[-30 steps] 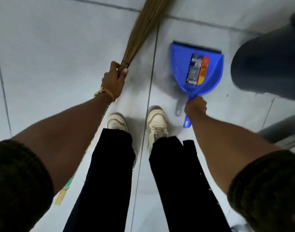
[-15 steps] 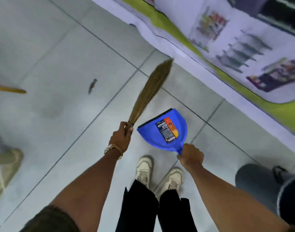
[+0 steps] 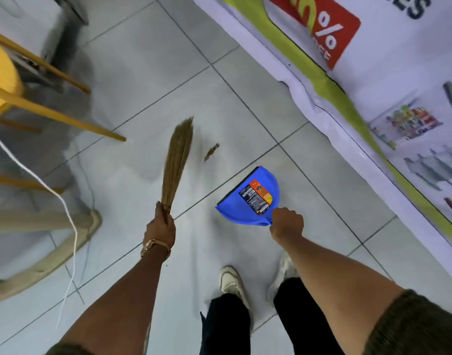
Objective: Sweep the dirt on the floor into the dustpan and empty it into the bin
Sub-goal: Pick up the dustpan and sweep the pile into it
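Pale tiled floor point(image 3: 132, 60), open ahead; bounded right by a printed banner point(image 3: 373, 80), left by yellow-legged furniture point(image 3: 56, 114) and a white cord point(image 3: 66, 208). Both arms are extended forward and down. Broom point(image 3: 176, 160) is gripped at its bound neck by the closed left hand point(image 3: 161, 228), bristles pointed away. Blue dustpan point(image 3: 249, 198) is clasped at its handle by the right hand point(image 3: 286, 222). Small dirt streak point(image 3: 211, 151) is seen on the floor, between broom tip and dustpan, beyond both hands.

A yellow-seated stool point(image 3: 2, 73) with wooden legs stands at the left above a curved pale wooden base point(image 3: 53, 252), a white cord point(image 3: 66, 213) trails across them, and a printed banner point(image 3: 373, 85) lines the right.
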